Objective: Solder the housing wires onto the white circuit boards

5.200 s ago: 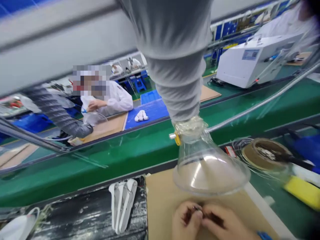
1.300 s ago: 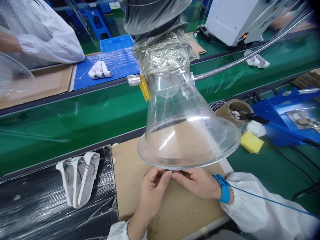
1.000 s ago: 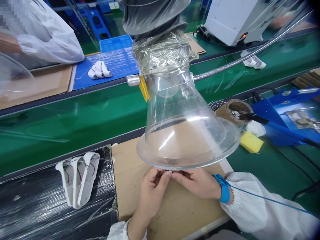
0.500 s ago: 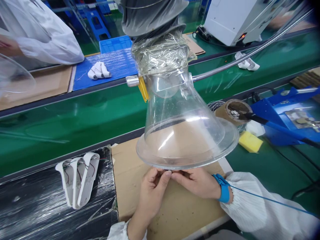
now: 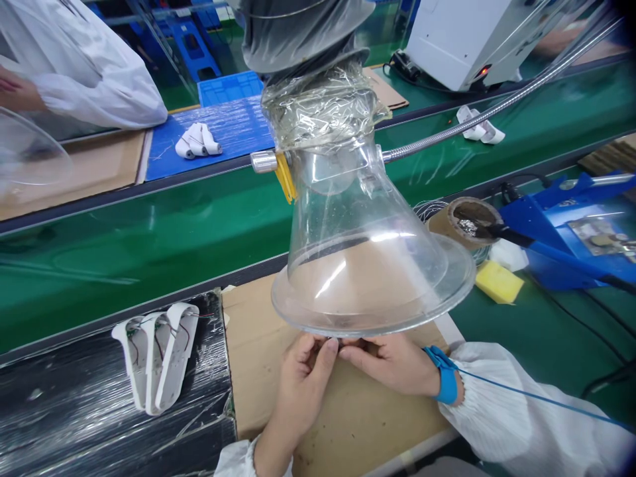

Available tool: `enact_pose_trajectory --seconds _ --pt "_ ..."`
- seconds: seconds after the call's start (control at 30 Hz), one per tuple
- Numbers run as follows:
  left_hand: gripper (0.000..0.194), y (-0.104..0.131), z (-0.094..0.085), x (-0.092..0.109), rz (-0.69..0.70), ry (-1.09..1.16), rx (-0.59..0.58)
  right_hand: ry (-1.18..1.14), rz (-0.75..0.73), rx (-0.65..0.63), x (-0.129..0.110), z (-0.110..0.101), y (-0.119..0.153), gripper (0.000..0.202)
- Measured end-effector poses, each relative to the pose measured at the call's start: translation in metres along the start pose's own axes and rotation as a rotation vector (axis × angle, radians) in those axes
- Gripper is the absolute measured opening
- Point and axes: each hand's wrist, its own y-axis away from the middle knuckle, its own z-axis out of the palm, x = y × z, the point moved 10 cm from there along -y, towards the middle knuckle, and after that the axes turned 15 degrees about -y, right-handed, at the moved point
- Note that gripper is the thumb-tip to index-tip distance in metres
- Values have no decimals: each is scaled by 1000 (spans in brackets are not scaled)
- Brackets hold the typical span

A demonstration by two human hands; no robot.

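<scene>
“While the clear hood (image 5: 368,285) hangs right above the two hands, can you make out what they're gripping?”

“Not really. The left hand (image 5: 302,381) has its thumb tucked against curled fingers, and the right hand (image 5: 392,364) brings its fingertips in close beside that thumb. Both grips look narrow, but whether anything's pinched in there I can't tell; the fingers and the hood's near rim cover it.”

“And under them?”

“A brown board (image 5: 358,430), spreading out on either side of the grip. Left of the grip, well apart, three white shells (image 5: 154,364) lie side by side on a black-wrapped surface (image 5: 74,414), thin wires showing inside.”

“What about the right?”

“A blue strap (image 5: 448,384) circles that wrist, its cord trailing away. Farther out, a yellow block (image 5: 499,283) sits near a brown cylinder (image 5: 442,226).”

“Anyone opposite?”

“Beyond the grip, far to its left, a co-worker's white sleeve (image 5: 106,96).”
</scene>
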Motion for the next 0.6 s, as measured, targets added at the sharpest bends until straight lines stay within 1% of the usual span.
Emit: enact_pose_trajectory --seconds 0.33,0.6 --pt "22 -4 2 6 -9 32 -9 -10 -8 30 -4 -3 -1 27" --pt "26 -2 3 2 -18 31 -15 -31 -16 65 -5 -5 0 24"
